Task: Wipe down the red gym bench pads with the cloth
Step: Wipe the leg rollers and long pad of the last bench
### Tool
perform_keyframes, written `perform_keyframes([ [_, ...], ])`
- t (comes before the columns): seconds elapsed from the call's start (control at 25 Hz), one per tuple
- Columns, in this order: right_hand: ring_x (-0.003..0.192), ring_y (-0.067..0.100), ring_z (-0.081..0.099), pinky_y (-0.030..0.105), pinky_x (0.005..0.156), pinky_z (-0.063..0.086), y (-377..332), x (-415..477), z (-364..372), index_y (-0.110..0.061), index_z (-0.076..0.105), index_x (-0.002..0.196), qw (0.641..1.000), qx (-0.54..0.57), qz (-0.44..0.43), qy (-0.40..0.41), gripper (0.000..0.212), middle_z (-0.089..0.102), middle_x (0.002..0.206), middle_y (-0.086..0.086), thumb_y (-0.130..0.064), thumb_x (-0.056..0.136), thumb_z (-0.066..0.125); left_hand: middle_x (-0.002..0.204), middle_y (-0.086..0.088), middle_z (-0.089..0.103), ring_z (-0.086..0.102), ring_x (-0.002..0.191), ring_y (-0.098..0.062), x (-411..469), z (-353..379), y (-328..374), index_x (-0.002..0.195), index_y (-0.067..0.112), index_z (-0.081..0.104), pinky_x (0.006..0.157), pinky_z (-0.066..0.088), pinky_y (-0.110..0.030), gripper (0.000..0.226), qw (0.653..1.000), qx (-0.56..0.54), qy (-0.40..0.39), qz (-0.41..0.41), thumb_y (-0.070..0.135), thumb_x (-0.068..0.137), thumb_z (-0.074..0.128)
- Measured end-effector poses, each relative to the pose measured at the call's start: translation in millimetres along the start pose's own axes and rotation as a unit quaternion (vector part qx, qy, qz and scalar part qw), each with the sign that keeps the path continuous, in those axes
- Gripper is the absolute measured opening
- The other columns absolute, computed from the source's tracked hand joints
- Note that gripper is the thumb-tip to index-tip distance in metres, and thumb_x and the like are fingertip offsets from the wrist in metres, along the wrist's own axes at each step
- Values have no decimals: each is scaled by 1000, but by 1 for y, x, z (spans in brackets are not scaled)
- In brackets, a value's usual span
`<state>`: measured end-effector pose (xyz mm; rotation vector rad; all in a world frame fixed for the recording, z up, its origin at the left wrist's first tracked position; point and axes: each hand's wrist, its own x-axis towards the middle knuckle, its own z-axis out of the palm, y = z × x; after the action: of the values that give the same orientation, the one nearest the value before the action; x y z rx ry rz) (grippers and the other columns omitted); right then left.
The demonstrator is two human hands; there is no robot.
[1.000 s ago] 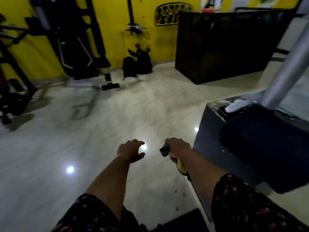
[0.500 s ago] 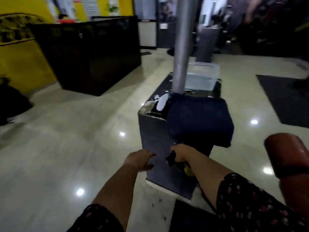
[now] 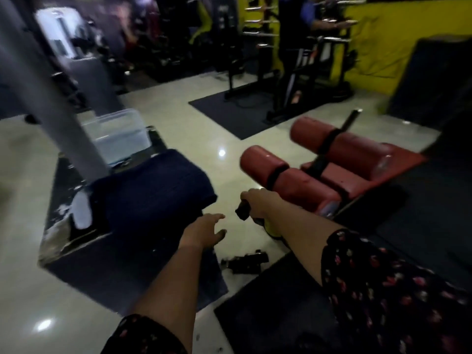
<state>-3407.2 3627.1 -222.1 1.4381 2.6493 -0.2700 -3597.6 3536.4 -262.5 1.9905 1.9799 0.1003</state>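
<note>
The red gym bench lies low on the floor at centre right, with a near roller pad (image 3: 265,166), a far roller pad (image 3: 337,143) and a flat red seat pad (image 3: 357,178). A folded dark blue cloth (image 3: 153,190) rests on a dark block at the left. My left hand (image 3: 204,232) hovers with relaxed fingers just right of the cloth, holding nothing. My right hand (image 3: 260,203) grips a bottle (image 3: 270,227) with a black head and a yellow body, just in front of the near roller pad.
A grey pillar (image 3: 51,103) rises from the dark block (image 3: 84,261), with a clear plastic box (image 3: 117,134) and a white object (image 3: 81,213) beside it. A small black object (image 3: 245,261) lies on the floor by a black mat (image 3: 281,315). Racks and a person (image 3: 293,26) stand behind.
The view has swung right, bringing the red bench fully into sight and the block to the left. Both hands keep their pose; the right hand still grips the bottle.
</note>
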Motion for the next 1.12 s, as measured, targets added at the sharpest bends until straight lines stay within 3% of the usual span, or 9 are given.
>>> perform_keyframes([
  [0.2,105,32,57,44,80,52,89,-2,-48,-27,46,131,989,23,125,73,49,57,118,5,-14,85,55,147,1,42,45,129,-23,76,-8,53,148,35,34,98,46,-42,55,994,67,0,91,47,96,49],
  [0.4,107,35,52,49,83,51,156,13,-63,-20,49,118,969,71,203,123,33,53,116,8,-17,86,56,147,2,41,42,130,-22,137,-17,79,147,32,36,96,45,-38,54,985,108,-8,135,44,96,49],
  [0.56,111,35,51,46,82,48,189,27,-62,-21,48,125,942,96,273,171,39,52,123,6,-16,87,55,140,3,47,47,124,-21,194,-28,96,142,29,43,92,47,-36,50,976,102,9,194,41,94,51],
  [0.76,112,36,49,48,84,50,223,35,-49,-25,45,130,918,122,345,156,47,50,127,6,-18,84,56,138,3,49,49,125,-22,266,-25,114,141,29,45,95,49,-40,45,952,102,23,288,43,98,46],
  [0.96,113,37,50,54,92,48,241,37,-51,-25,43,131,888,178,386,172,55,44,131,7,-22,81,64,146,2,44,45,128,-23,325,-11,125,144,26,41,105,36,-37,44,923,133,56,356,41,103,36],
  [1.12,119,36,46,53,96,47,234,34,-39,-30,39,138,886,182,406,131,61,38,138,6,-21,83,63,157,5,30,35,139,-20,350,15,135,152,28,32,114,24,-35,47,909,116,-10,400,38,106,28],
])
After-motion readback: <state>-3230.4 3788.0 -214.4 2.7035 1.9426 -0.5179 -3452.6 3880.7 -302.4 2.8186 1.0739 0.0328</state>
